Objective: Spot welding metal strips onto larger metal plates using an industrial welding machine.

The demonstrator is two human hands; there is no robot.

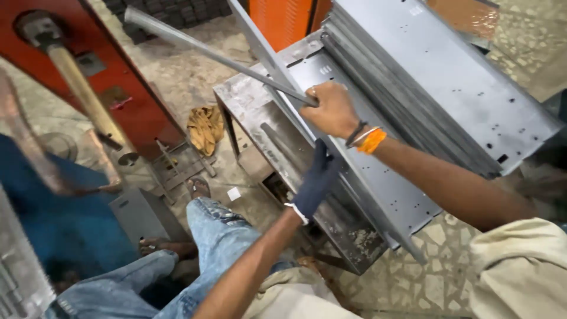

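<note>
The bare right hand (333, 109) grips a long grey metal strip (218, 56) above the stacked grey perforated steel sheets (437, 77), while the dark-gloved left hand (316, 180) presses their lower edge.

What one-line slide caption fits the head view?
Bare right hand grips a long metal strip over stacked grey sheet-metal panels; gloved left hand rests against them.

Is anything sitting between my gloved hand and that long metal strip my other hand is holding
Nothing visible does. The gloved left hand already rests against the stacked grey metal sheets, just below the bare right hand, which grips the long metal strip. Only open air shows between the two hands.
</note>
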